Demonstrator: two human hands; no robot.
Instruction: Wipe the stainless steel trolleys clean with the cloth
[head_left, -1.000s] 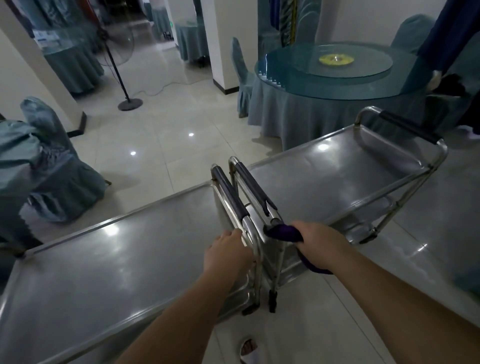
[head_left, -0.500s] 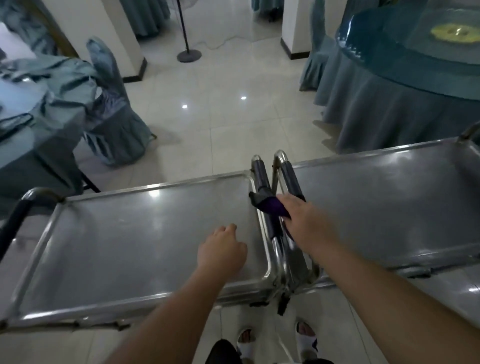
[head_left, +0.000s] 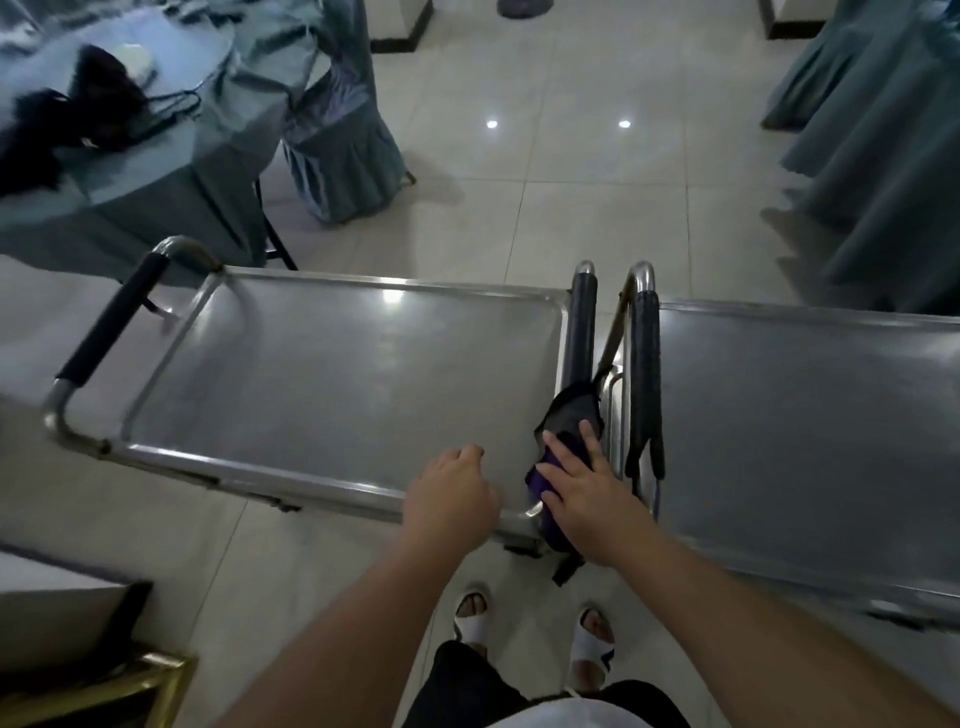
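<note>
**Cloth on the handle end, with a gap right beside it**

The likeliest slip, as I judge it, is the purple cloth (head_left: 550, 470) sliding off the rounded end rail and dropping into the narrow gap between the two trolleys. It is pressed down rather than gripped, and part of it already hangs below the near corner, just right of the frame's centre. A hard push along the rail could also roll the left trolley (head_left: 343, 374) away, since nothing visibly holds it. The padded handles (head_left: 644, 364) of the two trolleys stand close together, so a hurried stroke might knock knuckles against the neighbouring one.

The right hand (head_left: 587, 493) lies on the cloth with its fingers (head_left: 563, 452) straight and spread, flattening the fabric against the right end of the left trolley; nothing is clasped. The left hand (head_left: 449, 493) sits at the near rim of the same trolley, lower centre, its fingers loosely curled and empty. Whether it touches the rim I cannot tell.

The right trolley (head_left: 810, 415) fills the right side of the frame, untouched by either hand.
</note>
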